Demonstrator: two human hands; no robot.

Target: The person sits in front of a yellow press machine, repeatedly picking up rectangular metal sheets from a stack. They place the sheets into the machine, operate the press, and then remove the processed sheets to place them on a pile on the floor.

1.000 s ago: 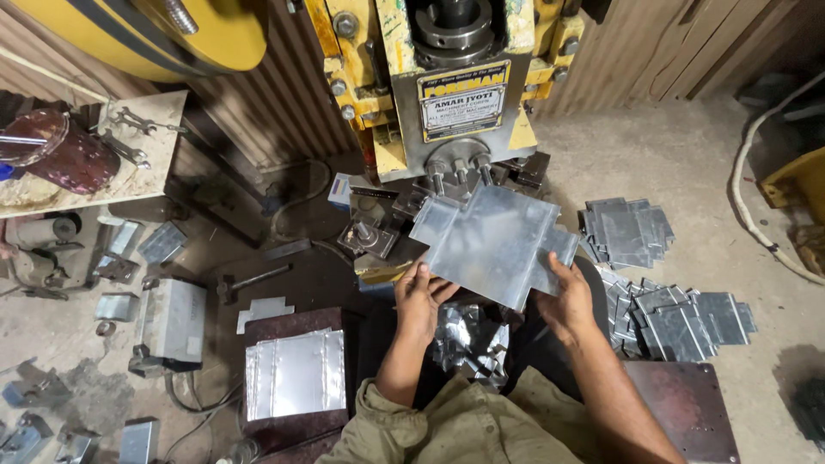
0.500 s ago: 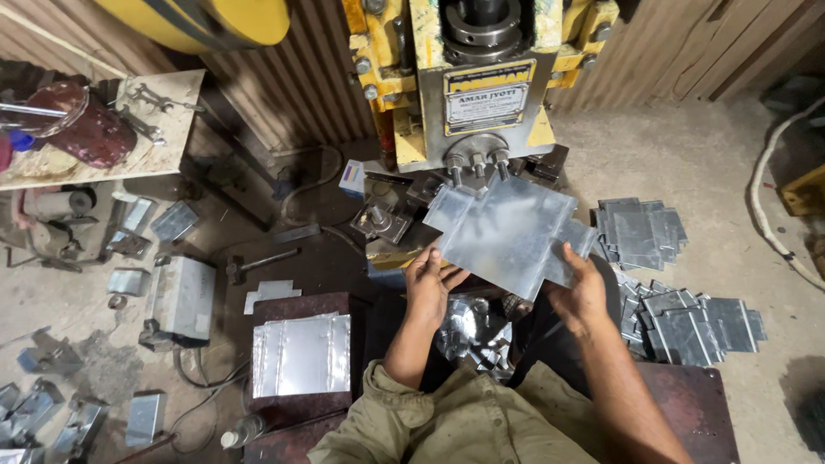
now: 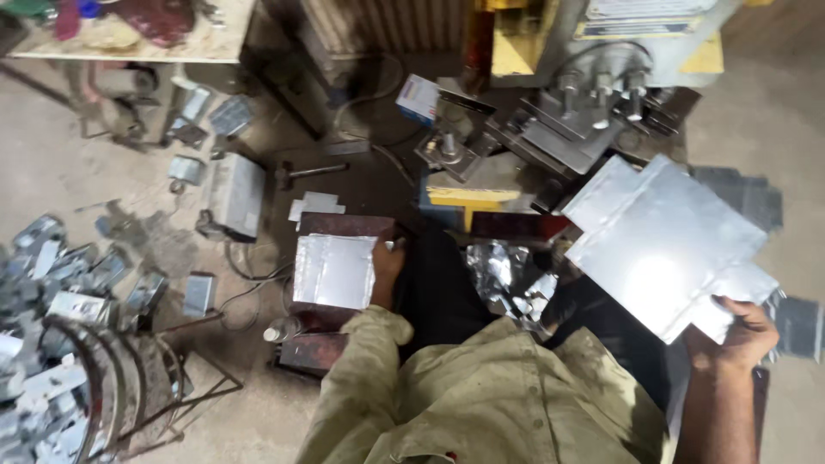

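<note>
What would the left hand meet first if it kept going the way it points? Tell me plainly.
The left hand points leftward across the stack of flat shiny sheet-metal blanks on the dark red stand. Its fingers already rest at the stack's right edge, so it would probably meet that top sheet first, though depth is hard to judge.

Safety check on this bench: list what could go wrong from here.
1. The right hand grips the cross-shaped metal sheet bare by one corner tab; its edges may cut, or it could slip.
2. The left hand rests on the stack of flat sheets, another likely cut.
3. Metal scraps lie near the lap.
</note>
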